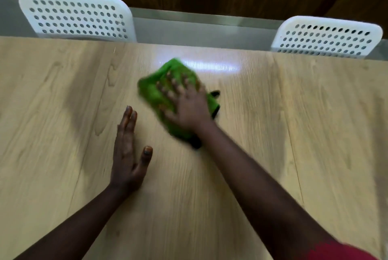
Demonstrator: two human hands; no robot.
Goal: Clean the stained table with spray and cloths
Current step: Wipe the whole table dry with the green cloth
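Bench (273,134), light wood grain, glare patch near far edge. Green cloth (165,92) mid-bench, blurred; long axis runs far-left to near-right, dark trim at near-right end. Right hand (189,106) flat on cloth, fingers spread, pressing, not clutching. Left hand (128,150) flat on bench beside it, bracing. Best: even pressure, overlapping strokes, cloth kept flat.

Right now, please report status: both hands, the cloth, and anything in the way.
Right hand flat on green cloth, fingers spread, pressing. Left hand open, flat on table. No spray bottle in view. Nothing on table blocks the cloth.
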